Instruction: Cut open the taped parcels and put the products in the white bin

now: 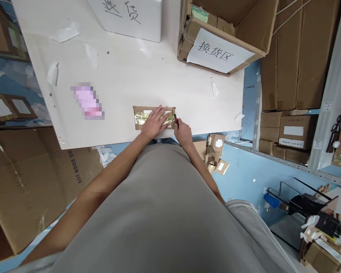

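Observation:
A small flat cardboard parcel (140, 117) sealed with shiny yellowish tape lies near the front edge of the white table (136, 76). My left hand (155, 123) lies flat on top of it with the fingers stretched out. My right hand (183, 132) is closed around a small red-and-black tool (176, 122), whose tip touches the parcel's right end.
A white foam box (130, 17) and an open cardboard box with a paper sign (218, 51) stand at the table's far side. Paper scraps and a pink blurred item (87, 101) lie on the table. Large cartons stand to the left, shelves of boxes to the right.

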